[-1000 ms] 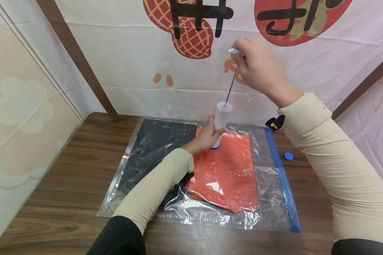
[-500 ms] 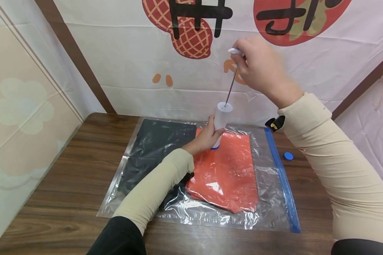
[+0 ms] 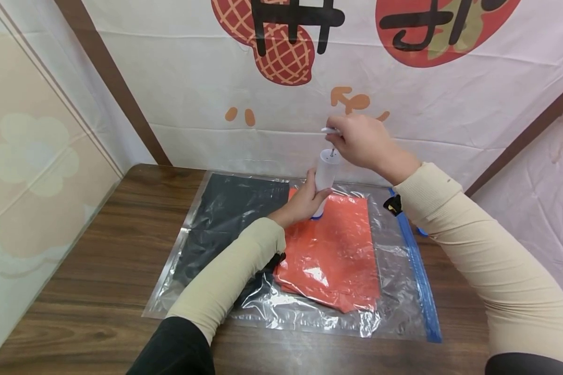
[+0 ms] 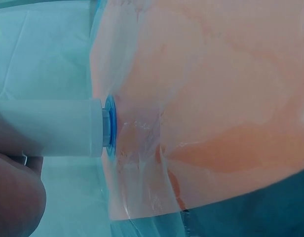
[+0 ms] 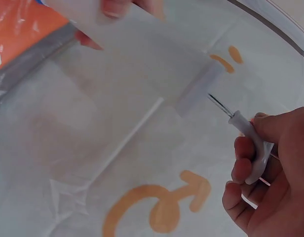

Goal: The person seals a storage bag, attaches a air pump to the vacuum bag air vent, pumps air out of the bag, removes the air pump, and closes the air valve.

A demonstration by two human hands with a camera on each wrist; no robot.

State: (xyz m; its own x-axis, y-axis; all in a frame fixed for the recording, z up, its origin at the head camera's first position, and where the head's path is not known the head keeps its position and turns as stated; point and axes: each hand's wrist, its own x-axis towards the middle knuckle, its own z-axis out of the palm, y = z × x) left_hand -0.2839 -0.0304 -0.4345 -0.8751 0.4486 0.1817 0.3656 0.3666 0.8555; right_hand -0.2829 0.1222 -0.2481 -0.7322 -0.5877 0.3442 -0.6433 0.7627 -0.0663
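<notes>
My left hand grips the white barrel of a hand pump, which leans slightly over a clear vacuum storage bag. In the left wrist view the pump's lower end meets the blue round valve on the bag. My right hand holds the pump's pale handle, fingers curled round it just above the barrel. Only a short length of metal rod shows between handle and barrel. Inside the bag lie a flat orange bundle and a dark one.
The bag lies on a brown wooden table, its blue zip edge at the right. A small blue cap sits beyond that edge, mostly behind the right sleeve. A printed fabric sheet hangs behind the table.
My right hand has moved down with the handle, so most of the rod is now inside the barrel. The left hand and the bag have stayed in place.
</notes>
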